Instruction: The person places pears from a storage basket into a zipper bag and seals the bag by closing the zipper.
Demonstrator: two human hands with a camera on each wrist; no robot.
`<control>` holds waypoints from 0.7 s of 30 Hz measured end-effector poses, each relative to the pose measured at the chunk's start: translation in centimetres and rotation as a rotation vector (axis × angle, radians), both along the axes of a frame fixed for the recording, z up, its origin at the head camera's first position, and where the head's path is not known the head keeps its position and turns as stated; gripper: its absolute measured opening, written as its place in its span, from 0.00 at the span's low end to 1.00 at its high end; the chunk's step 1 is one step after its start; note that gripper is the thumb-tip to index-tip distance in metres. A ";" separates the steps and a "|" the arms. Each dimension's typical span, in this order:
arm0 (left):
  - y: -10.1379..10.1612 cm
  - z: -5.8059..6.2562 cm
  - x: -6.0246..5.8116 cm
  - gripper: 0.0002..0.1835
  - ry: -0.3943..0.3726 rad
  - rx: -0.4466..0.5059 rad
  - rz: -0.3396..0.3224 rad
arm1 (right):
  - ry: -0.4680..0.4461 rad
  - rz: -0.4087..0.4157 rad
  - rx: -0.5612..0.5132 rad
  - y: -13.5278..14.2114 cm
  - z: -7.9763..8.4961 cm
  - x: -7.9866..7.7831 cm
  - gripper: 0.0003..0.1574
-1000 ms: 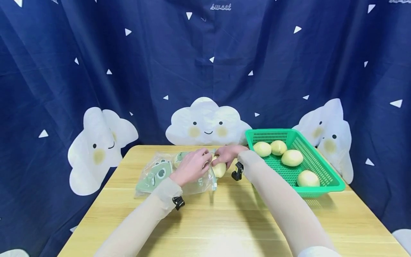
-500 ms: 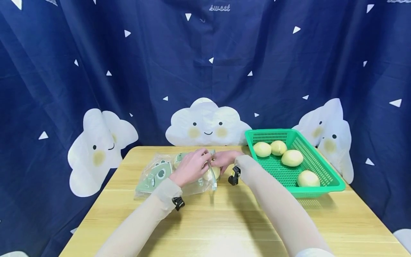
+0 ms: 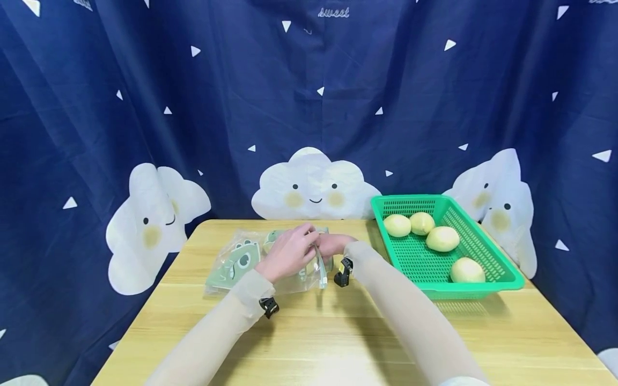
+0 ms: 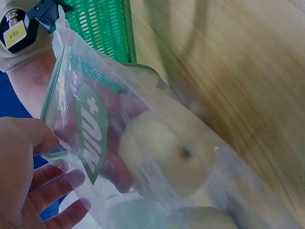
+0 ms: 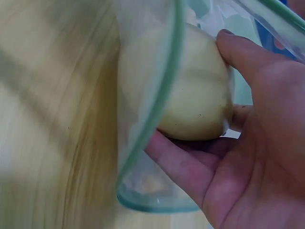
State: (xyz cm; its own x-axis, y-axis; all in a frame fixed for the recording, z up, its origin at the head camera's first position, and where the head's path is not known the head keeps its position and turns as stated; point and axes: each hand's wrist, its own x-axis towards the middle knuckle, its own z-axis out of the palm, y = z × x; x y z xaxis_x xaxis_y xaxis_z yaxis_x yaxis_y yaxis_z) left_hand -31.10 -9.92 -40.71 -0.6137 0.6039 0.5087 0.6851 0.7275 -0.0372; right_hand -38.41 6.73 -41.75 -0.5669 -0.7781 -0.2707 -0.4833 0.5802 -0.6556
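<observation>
A clear zip bag point(image 3: 288, 283) with a green cartoon print lies on the table, its mouth toward the right. My left hand point(image 3: 288, 252) pinches the upper edge of that mouth between thumb and fingers, holding it raised. Inside the mouth, my right hand point(image 5: 267, 114) grips a pale yellow, melon-like fruit point(image 5: 195, 90), thumb on one side and fingers beneath. The left wrist view shows the held fruit point(image 4: 167, 157) through the plastic, its dark end spot visible. Another pale fruit point(image 4: 202, 217) lies deeper in the bag. The head view hides most of the right fingers behind the bag and left hand.
A green plastic basket point(image 3: 499, 257) stands at the right of the wooden table point(image 3: 299, 343), holding several similar pale fruits point(image 3: 442, 239). A dark blue curtain point(image 3: 309, 107) with cloud faces hangs behind the table. Each wrist wears a small black camera point(image 3: 344, 272).
My right hand has moved left, carrying the fruit from the bag's opening into the bag. My left hand keeps its hold on the edge.
</observation>
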 end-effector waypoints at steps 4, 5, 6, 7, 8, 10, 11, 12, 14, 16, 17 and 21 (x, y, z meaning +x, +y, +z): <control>0.1 0.2 0.0 0.04 0.003 0.005 -0.004 | 0.044 -0.025 -0.022 -0.1 0.2 0.1 0.19; 0.1 0.2 0.0 0.04 0.003 0.005 -0.002 | 0.047 -0.026 -0.028 -0.1 0.2 0.1 0.22; 0.1 0.2 0.0 0.04 0.004 0.006 0.000 | 0.046 -0.037 -0.037 0.0 0.2 0.1 0.24; 0.2 0.2 0.0 0.04 0.004 0.008 0.001 | 0.040 -0.051 -0.052 0.0 0.2 0.0 0.25; 0.2 0.2 0.0 0.04 0.006 0.010 0.001 | 0.036 -0.068 -0.061 0.1 0.2 -0.1 0.25; 0.2 0.2 -0.1 0.04 0.012 0.015 -0.003 | 0.032 -0.117 -0.077 0.2 0.1 -0.3 0.22; 0.2 0.2 -0.1 0.04 0.012 0.018 -0.005 | 0.028 -0.140 -0.087 0.2 0.1 -0.4 0.20; 0.2 0.2 -0.2 0.04 0.012 0.019 -0.006 | 0.017 -0.161 -0.097 0.3 0.1 -0.5 0.18; 0.1 0.2 -0.2 0.04 0.011 0.021 -0.008 | 0.002 -0.171 -0.109 0.3 0.1 -0.6 0.14; 0.1 0.3 -0.2 0.04 0.005 0.017 -0.006 | -0.031 -0.165 -0.119 0.2 0.1 -0.7 0.13; 0.1 0.3 -0.2 0.04 0.003 0.014 -0.005 | -0.041 -0.161 -0.117 0.2 0.2 -0.7 0.14; 0.0 0.3 -0.1 0.05 0.012 0.012 -0.010 | -0.044 -0.148 -0.093 0.3 0.2 -0.8 0.13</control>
